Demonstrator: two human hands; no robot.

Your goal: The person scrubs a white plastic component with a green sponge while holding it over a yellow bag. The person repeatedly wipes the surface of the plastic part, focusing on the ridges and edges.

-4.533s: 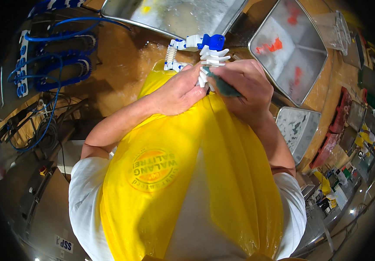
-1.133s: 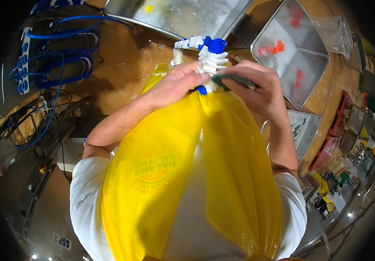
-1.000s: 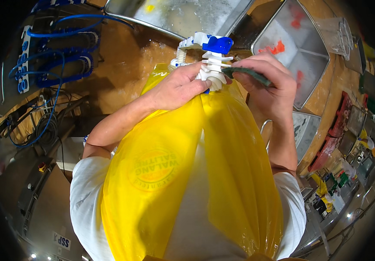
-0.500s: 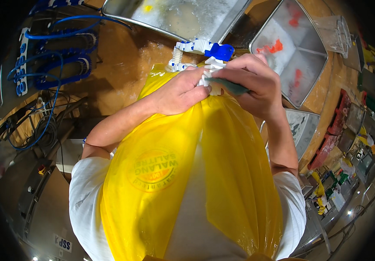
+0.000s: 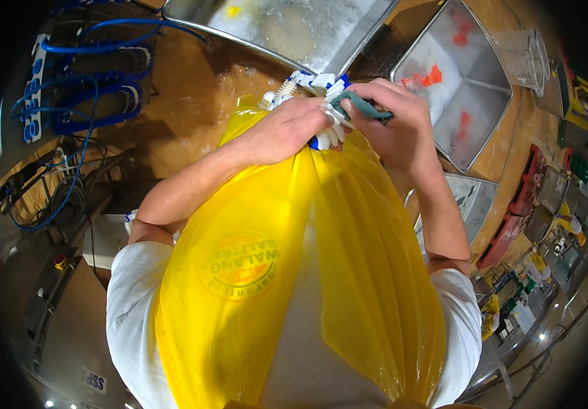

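A white-and-blue plastic link chain (image 5: 316, 83) is bunched in front of my yellow apron (image 5: 253, 204). My left hand (image 5: 282, 133) is closed around it, and some links hang out below the fingers. In my right hand (image 5: 406, 126) a dark green scouring pad (image 5: 363, 107) is pinched between thumb and fingers. The pad lies against the chain's links, close beside the left fingers. Part of the chain is hidden behind both hands.
A metal basin of foamy water (image 5: 369, 42) stands ahead. To its right is a steel tub (image 5: 468, 167) with suds and orange pieces, then a clear plastic container (image 5: 524, 61). Blue chain loops (image 5: 99, 124) and a blue hose (image 5: 127, 26) are at left. Red trays (image 5: 526, 191) lie far right.
The chain has shifted in my left hand: its blue end piece no longer sticks out ahead, and links now show below the fingers. The pad has moved up slightly with my right hand.
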